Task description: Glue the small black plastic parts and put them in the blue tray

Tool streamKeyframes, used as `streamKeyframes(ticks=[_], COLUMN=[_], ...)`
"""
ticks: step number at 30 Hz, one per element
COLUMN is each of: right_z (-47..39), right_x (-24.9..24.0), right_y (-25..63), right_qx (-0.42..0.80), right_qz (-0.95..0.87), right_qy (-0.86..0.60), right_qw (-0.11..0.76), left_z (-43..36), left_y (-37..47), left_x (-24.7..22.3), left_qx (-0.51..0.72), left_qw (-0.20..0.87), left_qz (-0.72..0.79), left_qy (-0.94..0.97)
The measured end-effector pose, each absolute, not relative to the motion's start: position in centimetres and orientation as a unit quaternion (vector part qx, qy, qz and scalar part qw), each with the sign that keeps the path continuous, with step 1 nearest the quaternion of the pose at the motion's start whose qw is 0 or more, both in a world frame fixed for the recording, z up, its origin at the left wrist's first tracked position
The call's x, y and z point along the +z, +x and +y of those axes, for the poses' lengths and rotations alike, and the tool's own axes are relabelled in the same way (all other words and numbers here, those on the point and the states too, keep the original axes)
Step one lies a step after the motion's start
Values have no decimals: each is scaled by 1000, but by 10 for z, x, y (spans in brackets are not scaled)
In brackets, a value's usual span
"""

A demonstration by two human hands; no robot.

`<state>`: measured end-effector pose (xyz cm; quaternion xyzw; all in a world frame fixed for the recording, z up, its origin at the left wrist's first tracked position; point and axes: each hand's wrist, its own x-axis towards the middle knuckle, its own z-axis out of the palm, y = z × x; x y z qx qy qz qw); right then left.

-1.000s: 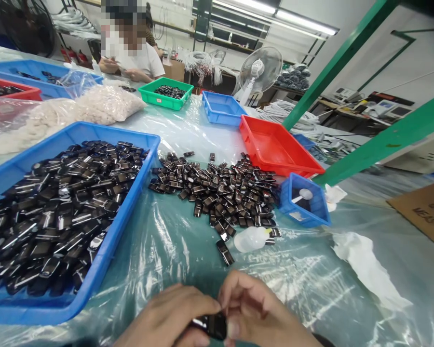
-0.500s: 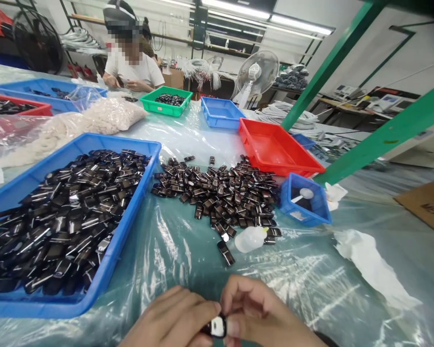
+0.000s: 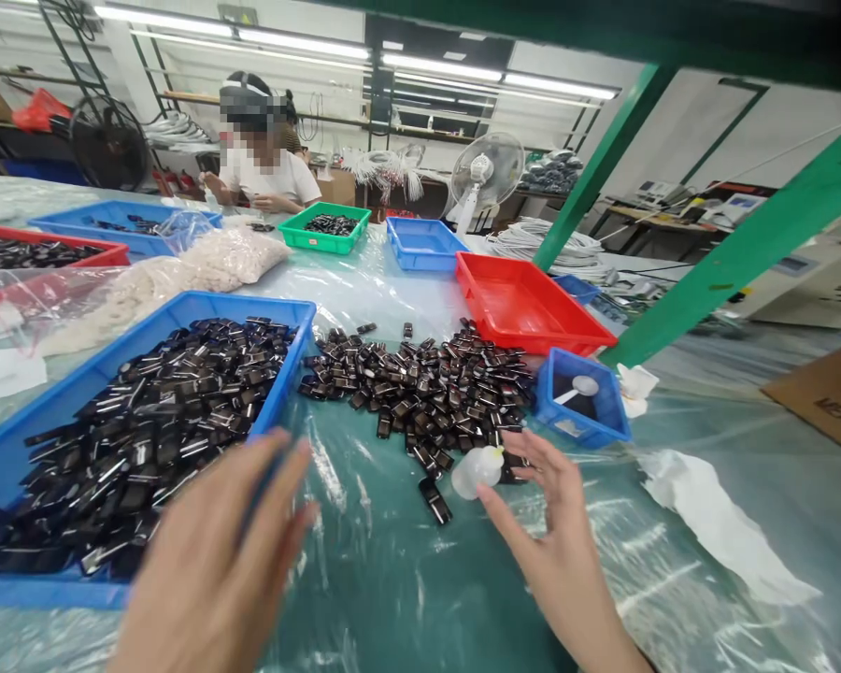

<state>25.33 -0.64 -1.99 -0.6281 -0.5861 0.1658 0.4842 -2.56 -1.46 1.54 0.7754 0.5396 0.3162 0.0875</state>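
My left hand (image 3: 217, 551), slightly blurred, is over the right edge of the large blue tray (image 3: 295, 360), its fingers spread and no part seen in them. That tray holds many glossy black parts (image 3: 175, 393). My right hand (image 3: 550, 523) is open beside a small translucent bottle (image 3: 475, 473) with a yellowish tip, thumb and fingertips around its right side. The bottle lies on the green table cover. Behind it spreads a pile of black parts (image 3: 420, 383), and one black part (image 3: 435, 501) lies just left of the bottle.
A small blue bin (image 3: 585, 432) with a white scoop, a red tray (image 3: 533, 308) and crumpled white tissue (image 3: 721, 523) are at the right. Green posts (image 3: 603, 178) rise there. Across the table sits a person (image 3: 270, 178) near a green tray (image 3: 322, 241).
My hands have moved apart, and the black-and-white part between them is out of sight. My left hand went toward the large blue tray, my right to the bottle. The view has tilted up.
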Motion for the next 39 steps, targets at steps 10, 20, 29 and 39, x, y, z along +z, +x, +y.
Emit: streamKeyframes(ticks=[10,20,29,39], right_z=[0,3,-8,-25], right_x=[-38,-45,-37,-22], right_y=[253,250,253,231], right_qx=[233,222,131,101], right_qz=[-632,-665,-657,-808], right_qy=[-628,-601,-585,-415], right_qw=[391,385,457,405], left_z=[16,10,19,-8], left_y=[21,55,76,29], left_x=[-32,-32,-33,-17], left_qx=[161,261,316,434], left_qw=[-107,-42,170,386], left_qz=[405,368,406,502], left_qy=[894,892,841,640])
